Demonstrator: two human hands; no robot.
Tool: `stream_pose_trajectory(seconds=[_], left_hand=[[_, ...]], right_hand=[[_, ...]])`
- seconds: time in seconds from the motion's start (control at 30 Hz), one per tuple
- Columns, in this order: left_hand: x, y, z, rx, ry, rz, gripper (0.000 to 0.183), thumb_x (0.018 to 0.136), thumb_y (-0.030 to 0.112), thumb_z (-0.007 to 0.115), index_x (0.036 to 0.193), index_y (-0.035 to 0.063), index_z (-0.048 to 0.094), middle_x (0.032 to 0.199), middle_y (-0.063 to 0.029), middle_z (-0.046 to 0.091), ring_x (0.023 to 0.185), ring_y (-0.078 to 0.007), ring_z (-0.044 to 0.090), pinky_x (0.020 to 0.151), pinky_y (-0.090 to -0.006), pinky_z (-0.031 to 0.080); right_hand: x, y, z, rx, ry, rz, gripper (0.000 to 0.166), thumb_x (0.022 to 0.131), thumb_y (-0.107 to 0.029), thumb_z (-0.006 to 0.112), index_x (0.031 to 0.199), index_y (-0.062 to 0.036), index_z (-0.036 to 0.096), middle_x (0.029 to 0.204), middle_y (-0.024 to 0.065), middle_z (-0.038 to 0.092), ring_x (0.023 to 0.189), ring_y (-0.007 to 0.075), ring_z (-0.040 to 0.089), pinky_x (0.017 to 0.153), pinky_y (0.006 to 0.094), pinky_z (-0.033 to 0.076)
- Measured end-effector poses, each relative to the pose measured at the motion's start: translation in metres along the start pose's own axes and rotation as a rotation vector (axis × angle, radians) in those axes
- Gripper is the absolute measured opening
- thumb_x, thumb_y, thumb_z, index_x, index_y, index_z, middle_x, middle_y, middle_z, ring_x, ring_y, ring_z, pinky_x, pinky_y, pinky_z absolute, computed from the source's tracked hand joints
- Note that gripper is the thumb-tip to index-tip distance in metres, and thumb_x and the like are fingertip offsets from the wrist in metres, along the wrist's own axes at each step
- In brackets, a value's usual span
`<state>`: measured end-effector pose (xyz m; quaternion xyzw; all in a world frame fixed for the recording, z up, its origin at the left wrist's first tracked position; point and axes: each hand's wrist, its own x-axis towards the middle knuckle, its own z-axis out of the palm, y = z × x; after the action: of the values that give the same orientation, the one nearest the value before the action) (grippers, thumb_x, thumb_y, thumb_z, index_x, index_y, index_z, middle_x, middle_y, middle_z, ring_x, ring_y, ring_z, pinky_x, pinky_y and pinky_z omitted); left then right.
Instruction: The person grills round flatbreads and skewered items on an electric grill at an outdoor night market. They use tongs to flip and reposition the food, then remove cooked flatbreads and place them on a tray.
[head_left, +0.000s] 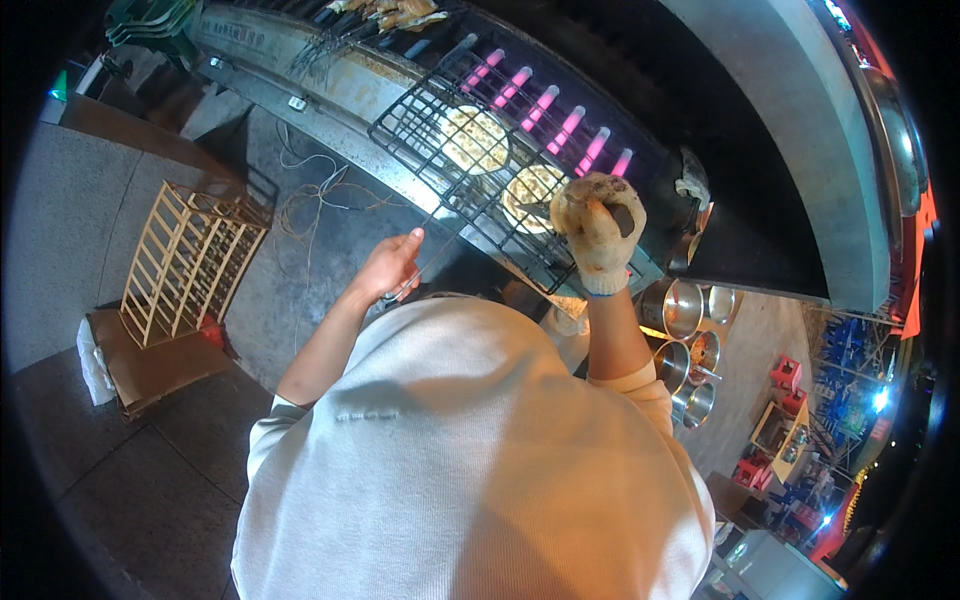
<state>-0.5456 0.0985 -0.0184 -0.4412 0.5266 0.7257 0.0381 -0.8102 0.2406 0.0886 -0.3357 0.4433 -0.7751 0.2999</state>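
Note:
My bare left hand (391, 267) is closed around the long wire handle of a black grill basket (452, 196). Two round browned flatbreads lie in the wire grid: one (474, 139) near its middle, the other (531, 196) closer to my right hand. On my right hand (600, 225) is a stained, whitish knit glove. Its curled fingers hold a dark pointed tool, perhaps scissors or a knife (534, 210), whose tip lies over the nearer flatbread. The basket rests over the front edge of a metal grill, beside several glowing pink heating tubes (540, 107).
Skewered meat (397, 13) lies at the grill's far left end. A large metal hood (817, 150) overhangs the right. Several steel pots (681, 309) stand right of my arm. On the left are a slatted wooden crate (187, 262) on cardboard and loose cables (319, 191) on the floor.

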Motion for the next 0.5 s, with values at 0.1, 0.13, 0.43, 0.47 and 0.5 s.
stream_pose_trajectory(seconds=[0.1,0.13,0.43,0.47,0.5], left_hand=[[0.003,-0.007,0.000,0.019,0.020,0.017,0.051,0.105,0.055,0.046,0.086,0.0078,0.054,0.060,-0.0060,0.056,0.045,-0.0126,0.053,0.040,-0.0268,0.038],[0.004,-0.009,0.000,0.032,0.015,0.027,0.051,0.105,0.055,0.046,0.087,0.0078,0.054,0.060,-0.0052,0.056,0.045,-0.0123,0.053,0.040,-0.0266,0.038],[0.003,-0.005,0.003,0.039,0.035,0.037,0.054,0.106,0.054,0.043,0.077,0.0087,0.050,0.057,-0.0078,0.056,0.041,-0.0109,0.044,0.041,-0.0283,0.036],[0.001,-0.003,0.004,0.036,0.035,0.040,0.054,0.106,0.054,0.043,0.077,0.0086,0.050,0.057,-0.0074,0.056,0.041,-0.0107,0.044,0.040,-0.0281,0.035],[0.000,-0.002,0.005,0.027,0.036,0.043,0.055,0.106,0.055,0.043,0.077,0.0085,0.050,0.057,-0.0070,0.055,0.041,-0.0106,0.044,0.040,-0.0278,0.035]], right_hand=[[-0.008,-0.006,-0.001,0.181,-0.034,0.024,0.022,0.086,-0.013,0.074,0.097,0.0041,0.066,0.085,0.0116,0.067,0.066,0.0198,0.060,0.057,0.0328,0.047],[-0.006,-0.005,-0.004,0.176,-0.080,-0.012,0.026,0.087,-0.016,0.076,0.098,0.0041,0.064,0.085,0.0120,0.066,0.062,0.0210,0.058,0.053,0.0330,0.044],[0.020,0.003,0.000,0.044,-0.004,0.050,0.015,0.086,-0.002,0.070,0.099,0.0044,0.066,0.090,0.0128,0.069,0.078,0.0209,0.066,0.067,0.0326,0.054],[0.010,0.003,-0.001,0.100,0.078,-0.031,0.015,0.086,-0.003,0.071,0.098,0.0050,0.066,0.088,0.0129,0.068,0.073,0.0198,0.063,0.063,0.0316,0.051],[0.004,-0.002,-0.004,0.121,0.035,0.005,0.015,0.086,-0.004,0.071,0.097,0.0049,0.066,0.087,0.0129,0.067,0.071,0.0193,0.062,0.061,0.0311,0.050]])
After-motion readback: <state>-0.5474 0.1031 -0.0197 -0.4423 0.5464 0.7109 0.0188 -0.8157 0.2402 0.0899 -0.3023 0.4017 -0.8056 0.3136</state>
